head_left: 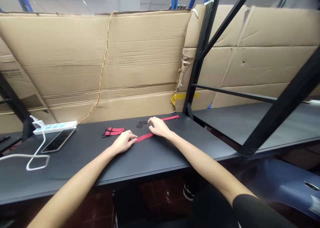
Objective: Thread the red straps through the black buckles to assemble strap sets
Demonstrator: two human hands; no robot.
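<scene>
A long red webbing strap (145,137) lies across the dark tabletop, its far end reaching past my right hand. My left hand (123,141) has its fingertips closed on the near end of this strap. Over the strap's middle rests my right hand (159,126), fingers bent, with a gap between thumb and forefinger; part of the strap is hidden beneath it. Just left of those fingertips sit several small black buckles (141,123). A folded red strap with black buckles (114,131) lies beyond my left hand.
A white power strip (55,127) with a white cable (37,168) and a phone (59,141) occupy the table's left. Cardboard panels (140,55) wall off the back. A black metal frame post (197,65) stands at right. A blue stool (282,184) is below right.
</scene>
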